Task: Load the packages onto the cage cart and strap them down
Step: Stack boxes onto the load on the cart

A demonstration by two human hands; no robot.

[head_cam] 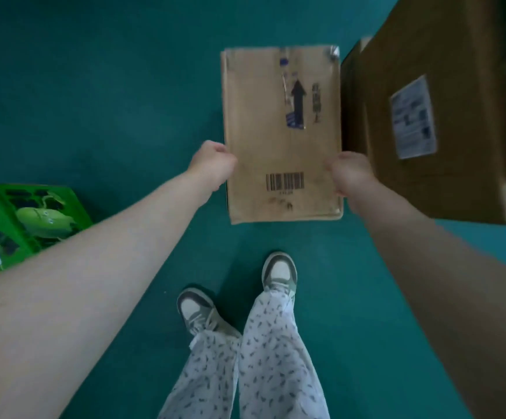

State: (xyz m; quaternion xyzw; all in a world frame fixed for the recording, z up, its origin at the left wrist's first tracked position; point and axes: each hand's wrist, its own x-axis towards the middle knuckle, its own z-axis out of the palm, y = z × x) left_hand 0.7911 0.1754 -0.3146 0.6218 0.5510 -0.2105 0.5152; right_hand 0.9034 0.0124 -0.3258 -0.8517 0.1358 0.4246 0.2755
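Head view: cardboard package (282, 134) held above teal floor (94, 86). Left hand (212, 164), right hand (348, 173) clench its side edges. Likely carrying step; keep level, clear stacked boxes (427, 116) at right. Cart unseen.

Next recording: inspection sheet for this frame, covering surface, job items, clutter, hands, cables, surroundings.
Surface: teal floor.
Job's things: small cardboard box with arrow and barcode, held in both hands; large carton with white label to its right.
Clutter: green container at left edge.
Hands: left hand and right hand grip the small box's opposite sides.
Cables: nothing seen.
Surroundings: person's shoes below the box; cage cart and straps not identifiable.
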